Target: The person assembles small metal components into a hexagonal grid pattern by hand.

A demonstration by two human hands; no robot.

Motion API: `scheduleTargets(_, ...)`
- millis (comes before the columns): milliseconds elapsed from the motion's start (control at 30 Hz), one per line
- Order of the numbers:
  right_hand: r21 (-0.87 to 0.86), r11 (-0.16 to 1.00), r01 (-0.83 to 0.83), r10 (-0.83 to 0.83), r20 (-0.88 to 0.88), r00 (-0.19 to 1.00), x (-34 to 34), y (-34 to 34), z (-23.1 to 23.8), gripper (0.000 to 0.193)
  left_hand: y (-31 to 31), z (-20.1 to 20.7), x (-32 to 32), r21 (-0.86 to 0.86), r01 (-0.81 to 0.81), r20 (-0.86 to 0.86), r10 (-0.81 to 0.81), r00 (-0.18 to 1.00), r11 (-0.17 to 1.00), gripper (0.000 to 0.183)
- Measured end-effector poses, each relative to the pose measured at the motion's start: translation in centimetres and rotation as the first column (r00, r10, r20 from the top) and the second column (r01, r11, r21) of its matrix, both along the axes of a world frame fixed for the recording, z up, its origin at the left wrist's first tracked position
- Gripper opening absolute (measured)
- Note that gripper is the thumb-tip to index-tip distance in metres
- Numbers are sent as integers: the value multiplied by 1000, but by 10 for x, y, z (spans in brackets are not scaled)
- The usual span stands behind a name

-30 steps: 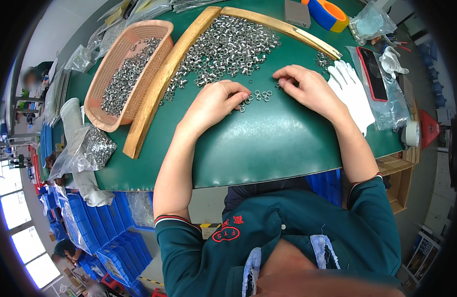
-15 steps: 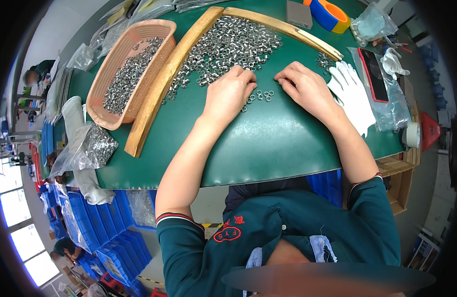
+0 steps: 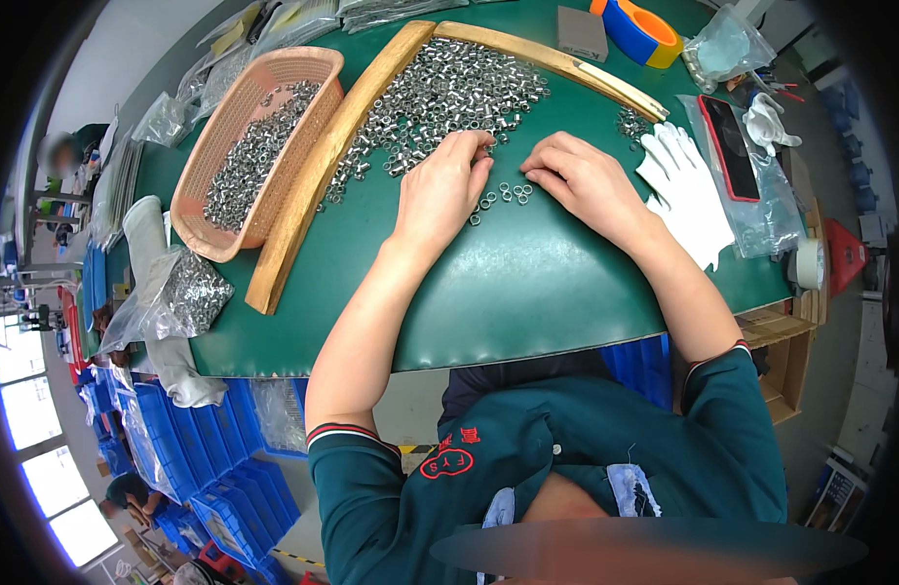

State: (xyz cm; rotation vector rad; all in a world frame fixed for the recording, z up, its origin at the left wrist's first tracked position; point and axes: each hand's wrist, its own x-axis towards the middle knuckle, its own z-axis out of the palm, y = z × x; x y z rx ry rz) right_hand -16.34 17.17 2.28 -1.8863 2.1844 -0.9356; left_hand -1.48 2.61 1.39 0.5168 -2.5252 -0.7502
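My left hand (image 3: 439, 185) is at the near edge of a heap of small shiny metal rings (image 3: 459, 83), its fingers bent and its thumb close below the forefinger. Whatever sits at its fingertips is too small to make out. Several loose rings (image 3: 516, 193) lie on the green tabletop (image 3: 527, 283) between my hands, some touching one another. Just right of them, my right hand (image 3: 586, 185) rests with curled fingers, thumb and forefinger close together. Its fingertips hide what they may hold.
Two wooden strips (image 3: 308, 190) border the heap. Left of them stands a pink basket (image 3: 259, 229) of rings, beside a plastic bag of rings (image 3: 198, 292). On the right lie a white glove (image 3: 685, 195), a red-edged phone (image 3: 730, 151) and a blue-yellow tape dispenser (image 3: 644, 34).
My left hand has shifted slightly left, with its thumb lower. The right hand has moved a little left, closer to the loose rings. The whole view has shifted slightly.
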Motion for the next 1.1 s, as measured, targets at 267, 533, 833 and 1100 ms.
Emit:
scheduleTargets(267, 32, 999, 23, -26, 88, 996, 9, -3, -2, 18, -1, -4, 0, -3, 31, -80, -31, 996, 1000, 34)
scheduleTargets(533, 101, 993, -63, -70, 921, 382, 7, -3, 12, 32, 17, 8, -4, -161, 129, -400, -184, 898, 978, 40)
scheduleTargets(833, 20, 911, 412, 171, 891, -421, -24, -4, -7, 32, 10, 11, 2, -26, 77, -225, -81, 971, 997, 54)
scheduleTargets(1100, -21, 979, 201, -51, 937, 347, -4, -3, 5, 35, 3, 12, 10, 15, 112, 110, -113, 987, 994, 16)
